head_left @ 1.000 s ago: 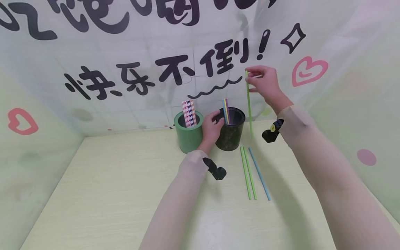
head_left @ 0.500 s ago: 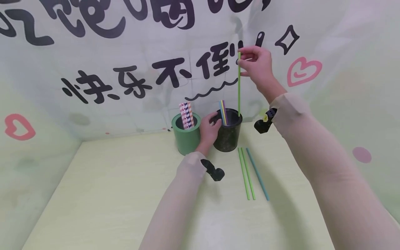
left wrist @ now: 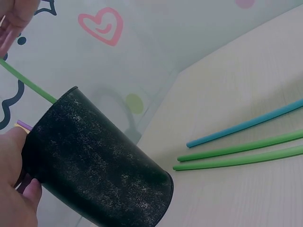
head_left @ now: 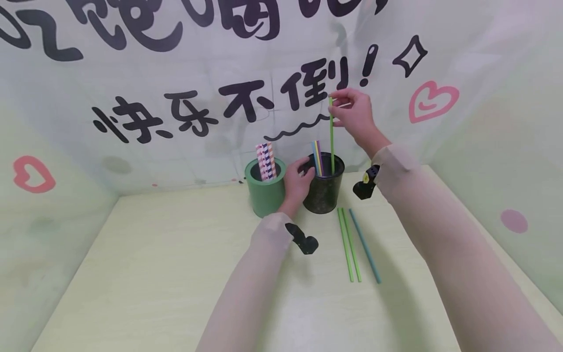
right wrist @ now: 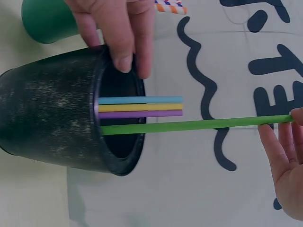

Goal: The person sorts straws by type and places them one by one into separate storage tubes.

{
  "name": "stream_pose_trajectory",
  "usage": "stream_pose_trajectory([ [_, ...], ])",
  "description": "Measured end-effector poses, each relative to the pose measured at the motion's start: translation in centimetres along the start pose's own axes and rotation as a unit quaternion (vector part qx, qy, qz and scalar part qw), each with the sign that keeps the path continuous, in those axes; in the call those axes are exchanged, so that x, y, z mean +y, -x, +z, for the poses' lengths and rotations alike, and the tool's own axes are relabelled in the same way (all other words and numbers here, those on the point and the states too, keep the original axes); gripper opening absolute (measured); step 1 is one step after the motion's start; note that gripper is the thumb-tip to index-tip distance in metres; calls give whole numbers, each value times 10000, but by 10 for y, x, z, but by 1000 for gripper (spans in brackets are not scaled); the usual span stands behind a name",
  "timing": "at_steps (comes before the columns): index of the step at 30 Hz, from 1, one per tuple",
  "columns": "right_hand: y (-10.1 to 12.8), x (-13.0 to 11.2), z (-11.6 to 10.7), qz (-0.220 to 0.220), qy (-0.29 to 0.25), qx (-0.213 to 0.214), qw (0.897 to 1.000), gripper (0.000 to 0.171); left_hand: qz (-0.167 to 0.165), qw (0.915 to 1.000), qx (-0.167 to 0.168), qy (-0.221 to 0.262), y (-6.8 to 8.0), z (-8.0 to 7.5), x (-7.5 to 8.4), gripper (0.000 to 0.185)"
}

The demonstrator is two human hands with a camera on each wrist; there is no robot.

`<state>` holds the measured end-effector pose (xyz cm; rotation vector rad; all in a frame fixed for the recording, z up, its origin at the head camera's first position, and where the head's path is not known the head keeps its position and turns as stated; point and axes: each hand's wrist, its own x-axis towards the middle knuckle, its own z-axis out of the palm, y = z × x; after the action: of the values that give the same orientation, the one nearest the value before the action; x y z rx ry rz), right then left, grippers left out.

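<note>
My right hand (head_left: 355,112) pinches a green straw (head_left: 332,137) near its top end and holds it upright. The straw's lower end is inside the mouth of a black cup (head_left: 322,196); how deep it reaches is hidden. My left hand (head_left: 296,182) grips the cup's rim from the left, and in the right wrist view its fingertips (right wrist: 124,64) reach over the edge. Blue, yellow and purple straws (right wrist: 142,107) stand together in the cup, beside the green one. Two green straws (head_left: 350,247) and a blue straw (head_left: 365,246) lie on the table in front.
Close to the left of my left hand stands a green cup (head_left: 266,199) with several patterned straws (head_left: 266,161) in it. The pale wooden table (head_left: 154,264) meets a printed backdrop (head_left: 198,161) right behind the cups.
My right hand carries the green straw left from beside the black cup to over its mouth, then lowers it so the bottom end enters. The left hand keeps its grip on the rim.
</note>
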<state>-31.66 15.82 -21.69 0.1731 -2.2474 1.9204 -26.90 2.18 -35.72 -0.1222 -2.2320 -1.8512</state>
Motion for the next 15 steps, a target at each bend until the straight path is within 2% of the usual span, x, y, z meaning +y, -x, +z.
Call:
stream_pose_trajectory([
  [7, 2, 23, 3, 195, 306, -68, 9993, 30, -35, 10000, -25, -39, -1, 0, -1, 35],
  [15, 8, 50, 7, 433, 280, -154, 9986, 31, -208, 9998, -24, -39, -1, 0, 1, 35],
])
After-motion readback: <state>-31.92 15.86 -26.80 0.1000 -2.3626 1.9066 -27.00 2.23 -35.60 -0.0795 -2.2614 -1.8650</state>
